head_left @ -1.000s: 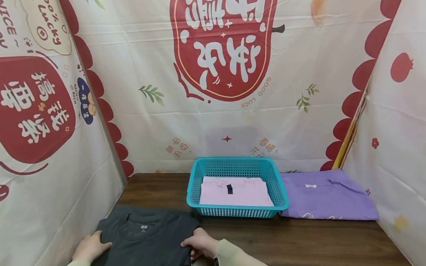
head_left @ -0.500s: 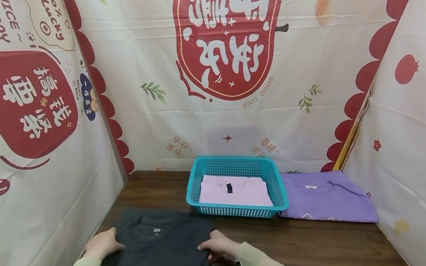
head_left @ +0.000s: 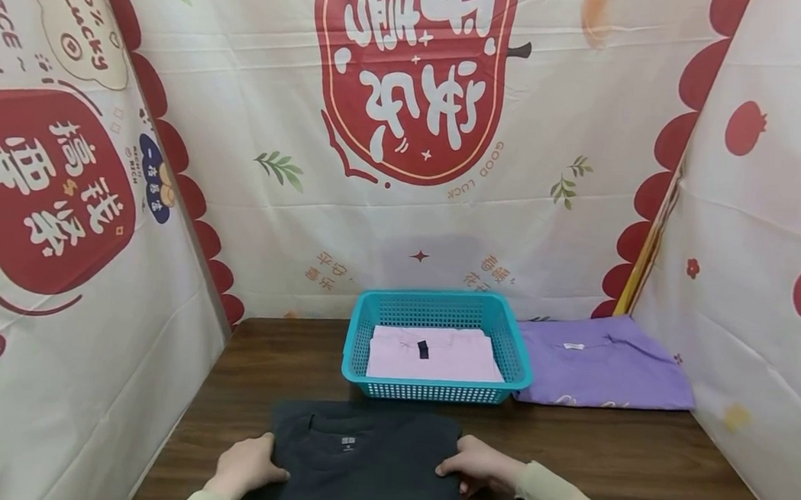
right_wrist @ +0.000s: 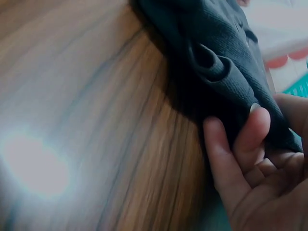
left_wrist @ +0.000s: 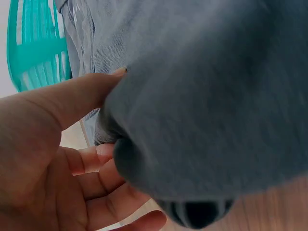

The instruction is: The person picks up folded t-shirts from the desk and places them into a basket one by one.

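A folded dark grey T-shirt [head_left: 366, 470], its collar and small white neck print facing up, is held between both hands near the front of the table. My left hand [head_left: 247, 466] grips its left edge, thumb on top; the left wrist view shows the fingers [left_wrist: 108, 180] under the fold. At the opposite edge, my right hand [head_left: 482, 465] pinches the layers. In the right wrist view the right fingers [right_wrist: 252, 132] curl under the rolled sleeve edge, close over the wood. The shirt's lower part runs out of the head view.
Behind the shirt stands a teal plastic basket [head_left: 436, 394] with a folded pink shirt [head_left: 435, 363] inside. To its right lies a folded purple shirt [head_left: 600, 365]. Printed cloth walls [head_left: 270, 234] enclose the brown wooden table [head_left: 608, 461] at the back and both sides.
Both hands have carried the dark T-shirt to the right along the table, from the left side to in front of the basket. The basket and purple shirt have stayed in place.
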The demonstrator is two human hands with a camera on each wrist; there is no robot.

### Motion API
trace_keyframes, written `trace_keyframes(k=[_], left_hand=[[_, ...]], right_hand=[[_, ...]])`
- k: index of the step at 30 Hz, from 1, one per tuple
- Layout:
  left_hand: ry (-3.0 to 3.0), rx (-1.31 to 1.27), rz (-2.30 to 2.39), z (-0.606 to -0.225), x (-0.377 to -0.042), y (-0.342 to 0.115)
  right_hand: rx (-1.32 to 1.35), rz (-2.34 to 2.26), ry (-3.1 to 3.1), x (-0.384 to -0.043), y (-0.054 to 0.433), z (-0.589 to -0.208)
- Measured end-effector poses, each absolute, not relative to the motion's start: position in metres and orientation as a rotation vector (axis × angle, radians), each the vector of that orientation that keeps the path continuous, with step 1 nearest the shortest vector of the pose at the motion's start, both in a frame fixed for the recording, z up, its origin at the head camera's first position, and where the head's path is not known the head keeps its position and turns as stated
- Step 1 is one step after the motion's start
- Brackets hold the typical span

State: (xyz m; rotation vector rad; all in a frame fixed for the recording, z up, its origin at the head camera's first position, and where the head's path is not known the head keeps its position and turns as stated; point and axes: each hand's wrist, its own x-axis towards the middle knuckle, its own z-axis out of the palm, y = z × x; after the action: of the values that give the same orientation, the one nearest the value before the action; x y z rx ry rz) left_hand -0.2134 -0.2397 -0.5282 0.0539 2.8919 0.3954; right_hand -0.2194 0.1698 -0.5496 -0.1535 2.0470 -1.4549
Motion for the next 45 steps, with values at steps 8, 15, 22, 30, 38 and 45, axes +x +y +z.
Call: trace_keyframes(k=[8, 15, 22, 30, 38, 45], left_hand=[[2.891, 0.215, 0.447, -0.531, -0.214, -0.189], [2.93, 0.346, 0.492, -0.539, -0.216, -0.156], [2.943, 0.365, 0.577, -0.54, -0.219, -0.143], [2.909, 0.343, 0.806, -0.539, -0.216, -0.156], [2.794, 0.168, 1.083, -0.533, -0.216, -0.17], [2.384, 0.038, 1.483, -0.535, -0.215, -0.168]], right_hand=[[-0.147, -1.449, 2.056, -0.213, 0.232, -0.549], [-0.141, -1.448, 2.077, -0.205, 0.269, -0.549], [-0.142, -1.446, 2.088, -0.206, 0.282, -0.548], [-0.095, -1.438, 2.167, -0.203, 0.28, -0.548], [-0.09, -1.505, 2.175, -0.198, 0.282, -0.544], [0.051, -1.699, 1.908, -0.192, 0.283, -0.55]])
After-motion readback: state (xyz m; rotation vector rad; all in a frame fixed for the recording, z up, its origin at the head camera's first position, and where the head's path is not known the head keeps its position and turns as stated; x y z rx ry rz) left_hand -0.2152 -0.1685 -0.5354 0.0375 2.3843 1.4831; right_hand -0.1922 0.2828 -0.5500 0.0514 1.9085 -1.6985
